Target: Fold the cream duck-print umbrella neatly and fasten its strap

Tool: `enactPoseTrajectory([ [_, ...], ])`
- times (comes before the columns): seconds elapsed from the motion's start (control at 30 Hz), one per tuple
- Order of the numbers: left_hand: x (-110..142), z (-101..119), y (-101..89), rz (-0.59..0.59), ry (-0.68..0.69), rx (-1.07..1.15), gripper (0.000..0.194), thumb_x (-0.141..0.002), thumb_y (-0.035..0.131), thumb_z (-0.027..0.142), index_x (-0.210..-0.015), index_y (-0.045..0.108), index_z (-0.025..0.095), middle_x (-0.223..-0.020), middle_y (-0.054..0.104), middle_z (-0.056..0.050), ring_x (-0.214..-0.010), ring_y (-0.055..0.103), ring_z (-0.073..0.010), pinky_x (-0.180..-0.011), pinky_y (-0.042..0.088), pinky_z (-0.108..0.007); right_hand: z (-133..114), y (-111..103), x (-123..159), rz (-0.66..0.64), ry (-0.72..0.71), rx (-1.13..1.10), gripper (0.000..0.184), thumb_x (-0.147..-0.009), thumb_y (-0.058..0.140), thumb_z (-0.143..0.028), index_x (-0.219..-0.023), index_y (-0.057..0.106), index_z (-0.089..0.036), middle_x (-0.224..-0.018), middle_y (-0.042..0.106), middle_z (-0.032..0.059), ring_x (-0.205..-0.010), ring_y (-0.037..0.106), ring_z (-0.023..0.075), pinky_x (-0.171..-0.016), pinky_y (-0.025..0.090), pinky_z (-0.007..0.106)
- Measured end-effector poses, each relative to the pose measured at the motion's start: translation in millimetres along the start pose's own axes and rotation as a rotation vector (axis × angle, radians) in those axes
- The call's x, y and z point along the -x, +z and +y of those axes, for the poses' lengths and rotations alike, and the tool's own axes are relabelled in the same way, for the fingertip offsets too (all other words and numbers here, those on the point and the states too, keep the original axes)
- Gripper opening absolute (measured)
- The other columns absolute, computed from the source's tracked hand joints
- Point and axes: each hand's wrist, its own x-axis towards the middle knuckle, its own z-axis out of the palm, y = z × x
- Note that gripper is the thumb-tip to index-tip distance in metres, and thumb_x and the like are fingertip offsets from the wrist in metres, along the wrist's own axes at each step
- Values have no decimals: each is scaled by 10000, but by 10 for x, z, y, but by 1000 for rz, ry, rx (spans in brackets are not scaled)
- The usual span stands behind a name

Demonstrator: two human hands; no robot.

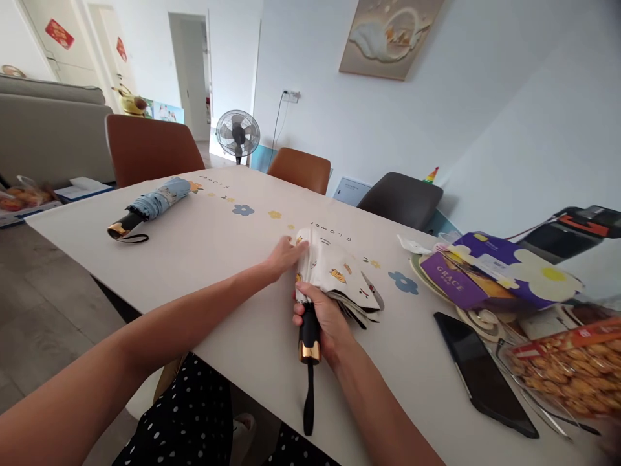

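Note:
A white folding umbrella [334,268] with small yellow-brown prints lies in front of me, its canopy collapsed and loose folds fanned out to the right. My right hand [327,317] is wrapped round it where the cloth meets the black handle [309,333]. The handle has a gold end and a black wrist strap [309,404] that hangs toward me. At the canopy's left edge, my left hand [286,255] has its fingers closed on the cloth; some fingertips are hidden. A blue umbrella [162,196], rolled up, rests at the table's left side.
The white table [233,259] has printed flowers. On its right are a phone [485,375], a purple box [451,278], a plate rim and a bag of brown snacks [572,375]. Chairs [152,149] stand along the far edge, with a fan [237,134] behind.

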Motion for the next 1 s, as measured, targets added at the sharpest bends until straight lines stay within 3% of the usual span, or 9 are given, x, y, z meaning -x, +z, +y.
enactPoseTrajectory([
  [0.07,-28,45,19,72,180,-127,344,-685,651,222,-1004,523,196,-1207,521,-63,-1276,284,-254,-1051,204,-332,-6,8,2,-5,39,-24,192,-656,672,-238,-746,523,-159,-583,498,-32,-401,413,49,-316,356,161],
  [0.13,-37,114,118,8,293,-206,269,-690,612,156,-949,572,215,-1176,544,-24,-1241,332,-226,-1056,187,-295,0,5,-4,-25,36,-50,195,-654,675,-236,-743,522,-156,-607,504,-27,-408,412,48,-323,366,167],
  [0.2,-28,186,308,-142,373,-311,189,-673,587,110,-824,634,213,-1034,617,-25,-1119,457,-229,-1024,256,-294,14,-8,-14,-36,25,-68,203,-647,682,-236,-732,518,-154,-635,513,-22,-421,415,49,-332,379,176],
  [0.3,0,248,685,-523,488,-637,263,-625,543,45,-740,682,235,-918,663,-24,-994,537,-242,-980,321,-340,32,-34,-18,-70,11,-69,199,-653,673,-249,-709,511,-148,-650,517,-12,-442,428,56,-350,394,184],
  [0.43,4,222,1068,-784,347,-1059,300,-499,561,10,-635,683,248,-748,664,-31,-920,557,-271,-891,385,-402,35,-69,-15,-110,3,-32,187,-670,643,-270,-695,505,-147,-629,522,-4,-433,426,61,-357,391,188],
  [0.6,-79,169,1156,-1005,205,-1413,293,-506,578,116,-751,681,240,-843,640,-51,-795,557,-250,-678,423,-356,45,-101,-41,-129,51,-16,186,-666,644,-285,-675,538,-132,-598,531,7,-433,450,68,-378,403,195],
  [0.73,-128,249,1131,-1010,394,-1331,211,-630,518,200,-808,625,235,-848,630,-26,-736,540,-188,-625,398,-295,49,-99,-57,-110,46,-50,196,-655,671,-284,-669,552,-129,-613,533,6,-451,483,85,-386,438,217],
  [0.83,-110,408,1069,-795,632,-1125,157,-708,447,194,-814,562,210,-836,617,-12,-751,530,-153,-653,399,-269,42,-95,-57,-77,46,-71,226,-634,706,-286,-719,572,-126,-682,563,19,-525,546,113,-445,503,251],
  [1.0,-2,746,641,-567,750,-759,124,-728,411,137,-795,506,181,-742,557,5,-620,525,-95,-579,412,-221,27,-96,-63,-78,64,-73,251,-631,716,-275,-786,579,-134,-699,567,13,-553,564,121,-456,517,261],
])
